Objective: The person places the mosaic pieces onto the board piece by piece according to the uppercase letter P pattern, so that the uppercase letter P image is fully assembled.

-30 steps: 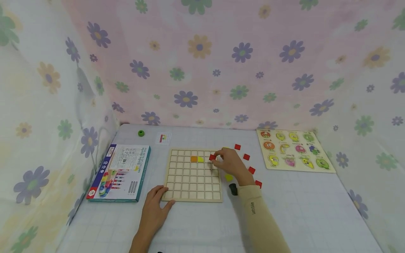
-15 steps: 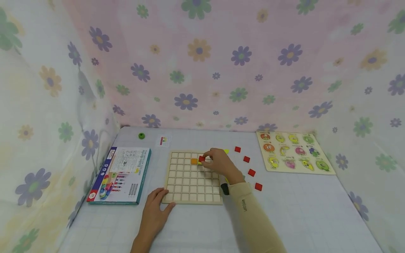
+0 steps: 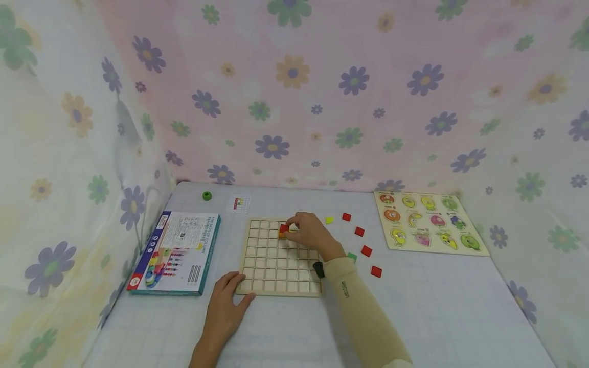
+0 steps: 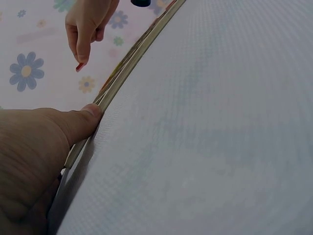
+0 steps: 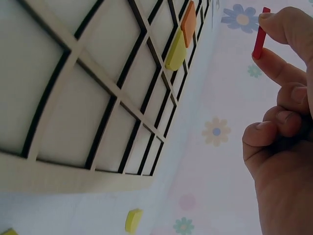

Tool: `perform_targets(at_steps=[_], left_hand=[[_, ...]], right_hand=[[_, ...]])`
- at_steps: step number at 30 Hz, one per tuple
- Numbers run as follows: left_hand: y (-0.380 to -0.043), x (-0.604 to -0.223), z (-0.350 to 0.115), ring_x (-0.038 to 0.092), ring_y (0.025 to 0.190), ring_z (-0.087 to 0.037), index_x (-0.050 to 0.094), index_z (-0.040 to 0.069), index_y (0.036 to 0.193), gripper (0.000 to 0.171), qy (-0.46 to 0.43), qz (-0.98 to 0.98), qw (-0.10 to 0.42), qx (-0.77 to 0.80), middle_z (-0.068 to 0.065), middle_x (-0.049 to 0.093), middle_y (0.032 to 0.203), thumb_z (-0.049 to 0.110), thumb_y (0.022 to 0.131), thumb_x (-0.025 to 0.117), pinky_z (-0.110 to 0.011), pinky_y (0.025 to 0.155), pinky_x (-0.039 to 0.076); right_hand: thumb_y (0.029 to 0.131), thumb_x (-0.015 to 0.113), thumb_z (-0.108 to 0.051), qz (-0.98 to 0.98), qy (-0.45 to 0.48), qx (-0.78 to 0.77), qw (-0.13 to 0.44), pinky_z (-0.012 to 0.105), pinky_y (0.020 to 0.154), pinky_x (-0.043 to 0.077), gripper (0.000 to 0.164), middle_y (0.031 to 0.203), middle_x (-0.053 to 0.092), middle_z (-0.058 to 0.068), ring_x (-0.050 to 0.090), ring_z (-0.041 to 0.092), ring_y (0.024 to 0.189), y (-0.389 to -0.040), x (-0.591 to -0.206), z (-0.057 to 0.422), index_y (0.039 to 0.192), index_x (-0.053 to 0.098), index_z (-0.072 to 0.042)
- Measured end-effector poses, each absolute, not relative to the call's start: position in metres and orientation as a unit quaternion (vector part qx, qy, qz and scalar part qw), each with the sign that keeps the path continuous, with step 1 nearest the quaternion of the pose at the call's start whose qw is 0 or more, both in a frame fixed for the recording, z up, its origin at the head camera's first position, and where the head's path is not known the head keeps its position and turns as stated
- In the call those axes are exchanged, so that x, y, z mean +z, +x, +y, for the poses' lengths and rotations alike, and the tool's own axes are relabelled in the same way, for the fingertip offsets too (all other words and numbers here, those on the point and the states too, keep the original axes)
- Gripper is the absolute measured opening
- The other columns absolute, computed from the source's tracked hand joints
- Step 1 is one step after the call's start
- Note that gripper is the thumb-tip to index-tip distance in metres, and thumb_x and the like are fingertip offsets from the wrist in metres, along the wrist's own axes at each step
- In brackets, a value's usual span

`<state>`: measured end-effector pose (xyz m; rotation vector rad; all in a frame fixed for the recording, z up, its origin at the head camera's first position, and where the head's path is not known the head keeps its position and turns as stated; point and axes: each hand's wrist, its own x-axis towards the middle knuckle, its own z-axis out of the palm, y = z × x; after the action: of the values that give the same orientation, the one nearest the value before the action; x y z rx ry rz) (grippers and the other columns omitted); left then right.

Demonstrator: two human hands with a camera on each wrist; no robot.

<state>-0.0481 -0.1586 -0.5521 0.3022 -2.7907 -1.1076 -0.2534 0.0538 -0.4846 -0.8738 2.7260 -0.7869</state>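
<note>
In the head view, a small, flat red square tile (image 3: 284, 228) is pinched between thumb and forefinger of the right hand (image 3: 315, 236), over the far rows of a square, pale wooden board (image 3: 280, 293) divided into shallow square cells. The board's near left corner is touched by the left hand (image 3: 224, 301), its fingers relaxed along the left edge and its thumb at the near edge. Four matching red tiles (image 3: 346, 217) are spread in a slanting line on the white-covered bench (image 3: 428, 301), right of the board.

In the left wrist view, only a red sliver of the pinched tile is seen at the right hand's fingertips. The left thumb is laid against the board's pale side.

In the right wrist view, the pinched tile is shown edge-on as a thin, straight red bar, clear of the board. In neighbouring cells, an orange square tile (image 5: 189, 23) and a yellow tile (image 5: 175, 52) are set.
</note>
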Motion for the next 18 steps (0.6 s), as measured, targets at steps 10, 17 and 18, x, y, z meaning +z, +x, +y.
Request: perform_targets(at_steps=[10,17,18], left_hand=[[-0.049,-0.551,-0.159,0.044,0.142,-0.033,0.065,0.009,0.132,0.054,0.101,-0.923,0.061,-0.366,-0.011,0.054,0.145,0.027,0.085,0.084,-0.052,0.118,0.042],[-0.048,-0.552,-0.159,0.044,0.143,-0.033,0.064,0.01,0.133,0.055,0.099,-0.923,0.059,-0.368,-0.011,0.053,0.147,0.028,0.086,0.084,-0.053,0.119,0.041],[-0.048,-0.551,-0.159,0.043,0.143,-0.033,0.064,0.009,0.134,0.055,0.1,-0.923,0.058,-0.368,-0.011,0.053,0.147,0.028,0.086,0.084,-0.053,0.119,0.041]], right_hand=[[0.094,0.074,-0.029,0.917,-0.313,-0.228,0.096,0.037,0.089,0.058,0.026,0.109,0.072,0.006,0.066,0.022,0.098,-0.259,-0.491,0.038,0.111,0.077,-0.009],[0.094,0.074,-0.028,0.917,-0.32,-0.215,0.102,0.033,0.08,0.056,0.028,0.1,0.072,0.006,0.063,0.018,0.086,-0.262,-0.495,0.031,0.112,0.076,-0.007],[0.095,0.074,-0.029,0.918,-0.317,-0.212,0.107,0.032,0.078,0.055,0.028,0.098,0.071,0.005,0.061,0.017,0.084,-0.262,-0.496,0.03,0.113,0.076,-0.007]])
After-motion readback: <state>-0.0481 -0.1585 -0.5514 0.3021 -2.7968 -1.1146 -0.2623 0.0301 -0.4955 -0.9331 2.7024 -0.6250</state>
